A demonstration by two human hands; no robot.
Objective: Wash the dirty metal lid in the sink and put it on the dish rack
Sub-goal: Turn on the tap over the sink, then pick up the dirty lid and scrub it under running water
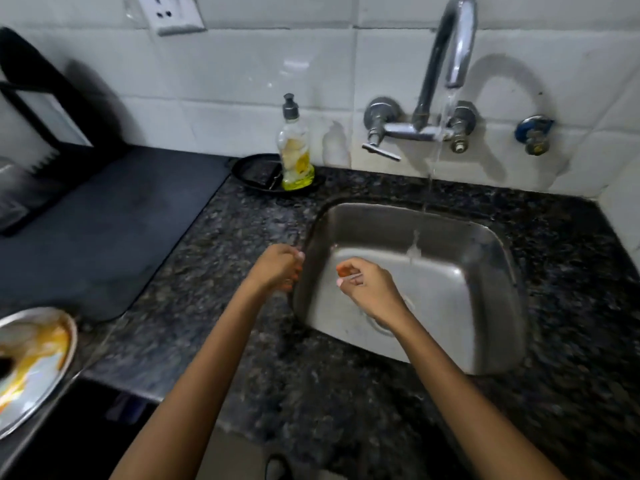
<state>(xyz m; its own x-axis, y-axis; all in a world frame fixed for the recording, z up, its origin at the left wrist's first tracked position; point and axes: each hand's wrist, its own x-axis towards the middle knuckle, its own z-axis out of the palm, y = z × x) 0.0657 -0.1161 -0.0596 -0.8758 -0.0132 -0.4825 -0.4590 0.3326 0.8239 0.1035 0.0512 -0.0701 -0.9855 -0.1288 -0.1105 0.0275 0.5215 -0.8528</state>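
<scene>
Water is running from the tap (450, 46) into the sink (485, 271). Both hands, the left hand (277, 268) and right hand (367, 285), are curling loosely, holding nothing. The dirty lid (31, 362) is lying untouched at the counter's (214, 327) front-left edge, so fetching it is coming next, probably.

Counter: I see speckled dark granite (214, 327) around the sink (485, 244).
Left of sink: dark mat (104, 237), dirty metal lid (31, 362).
Behind sink: black tray (252, 171) with soap bottle (294, 150).
</scene>
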